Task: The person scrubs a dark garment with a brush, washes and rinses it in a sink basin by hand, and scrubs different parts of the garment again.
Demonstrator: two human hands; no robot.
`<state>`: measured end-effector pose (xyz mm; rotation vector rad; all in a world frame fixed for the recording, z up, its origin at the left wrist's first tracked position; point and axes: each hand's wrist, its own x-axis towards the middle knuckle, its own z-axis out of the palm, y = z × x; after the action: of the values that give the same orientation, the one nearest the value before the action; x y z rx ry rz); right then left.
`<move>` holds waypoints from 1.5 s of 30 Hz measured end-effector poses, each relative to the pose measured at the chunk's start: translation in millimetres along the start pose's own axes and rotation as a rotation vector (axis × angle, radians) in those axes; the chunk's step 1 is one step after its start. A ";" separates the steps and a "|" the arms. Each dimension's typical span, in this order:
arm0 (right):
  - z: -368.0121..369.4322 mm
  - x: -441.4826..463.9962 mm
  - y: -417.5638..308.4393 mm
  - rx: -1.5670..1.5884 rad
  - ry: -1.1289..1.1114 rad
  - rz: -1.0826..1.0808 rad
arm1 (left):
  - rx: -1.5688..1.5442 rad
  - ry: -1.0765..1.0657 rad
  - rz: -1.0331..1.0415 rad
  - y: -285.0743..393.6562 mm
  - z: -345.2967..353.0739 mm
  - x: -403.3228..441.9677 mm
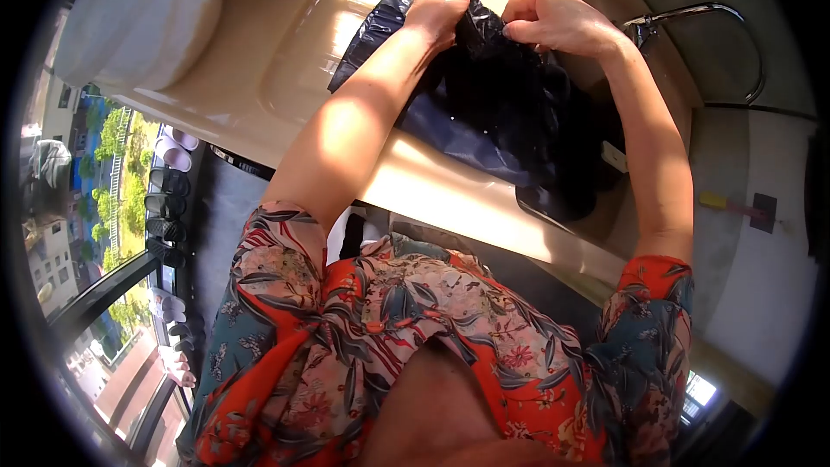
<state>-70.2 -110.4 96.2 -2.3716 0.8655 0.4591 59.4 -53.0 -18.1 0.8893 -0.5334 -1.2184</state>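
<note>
From the head view, I see a person at a beige counter [259, 134], with a dark, wet-looking garment [484, 104] bunched up on it; I take the garment as my landmark. The left hand [445, 2] is at its upper end, fingers clamped on a glossy, crumpled fold. The right hand [558, 22] is just beside, to the right along that same upper end, fingers curled with their tips drawn in at the fold; whether they pinch the cloth, I cannot tell. One flat, shiny part of the garment lies beyond the left forearm, and its darkest folds hang low on the right, where the shade hides their shape. Right of the garment, a curved metal faucet [709, 10] stands out, and farther right there's a thing with a yellow handle [713, 200]. Well to the left of the garment are a large whitish bundle [143, 22] and, lower down, a row of footwear [166, 205] beside a window [112, 182]. Sunlight falls in bright patches around the garment and on the left forearm. The person's floral top [415, 294] is nearest the viewer, below the garment.
</note>
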 end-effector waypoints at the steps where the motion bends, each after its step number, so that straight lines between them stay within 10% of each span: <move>1: 0.7 1.2 0.3 -0.080 0.030 0.025 | 0.157 0.046 0.202 -2.2 6.3 -0.2; 5: -3.4 17.8 44.0 0.171 0.354 0.111 | 0.661 -0.129 0.178 45.4 30.7 -44.2; 8: -15.8 7.9 45.5 0.195 0.383 0.159 | 1.187 0.038 0.946 9.6 31.4 -26.9; 14: -23.2 3.7 63.7 -0.088 0.699 0.194 | 0.807 -0.128 0.687 5.7 23.9 -14.2; 16: -10.9 1.5 62.2 -0.309 0.773 0.047 | 0.603 -0.149 0.143 16.2 20.9 -15.9; 22: 34.0 46.1 86.5 1.086 0.811 -0.258 | -0.092 0.042 0.031 -10.8 7.1 2.5; 25: 46.8 63.3 50.5 0.834 0.974 -0.089 | 1.042 -0.012 0.911 -17.5 -20.9 2.6; 29: 61.1 64.9 5.2 0.194 1.151 -0.015 | 0.122 0.302 0.002 5.1 7.9 -11.3; 31: 72.6 47.7 -24.5 0.052 1.043 -0.088 | -0.293 0.108 0.007 -19.9 -16.2 2.0; 33: 88.2 62.0 -9.0 0.018 1.035 -0.163 | 0.327 0.291 0.503 -25.9 4.0 -12.3; 36: 63.2 79.4 21.9 0.046 0.757 0.207 | -0.151 0.432 -0.116 -9.7 36.7 -21.4; 39: 79.7 80.6 4.9 0.044 0.953 0.057 | -0.321 0.435 -0.280 -12.0 13.4 2.1; 41: 98.9 50.4 -44.7 -0.135 1.049 -0.198 | -0.132 -0.055 0.007 -25.6 -27.0 11.2; 42: 103.5 52.6 -42.7 -0.104 1.166 -0.391 | -0.067 -0.009 0.043 -32.0 -25.9 11.3; 45: 75.2 77.1 -6.6 0.256 0.943 -0.052 | 0.131 0.211 -0.016 -17.3 -1.6 -3.9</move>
<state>-18.4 -96.7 2.5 -2.3075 1.1434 -0.8218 49.6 -50.3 -32.7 1.1209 -0.4397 -1.0976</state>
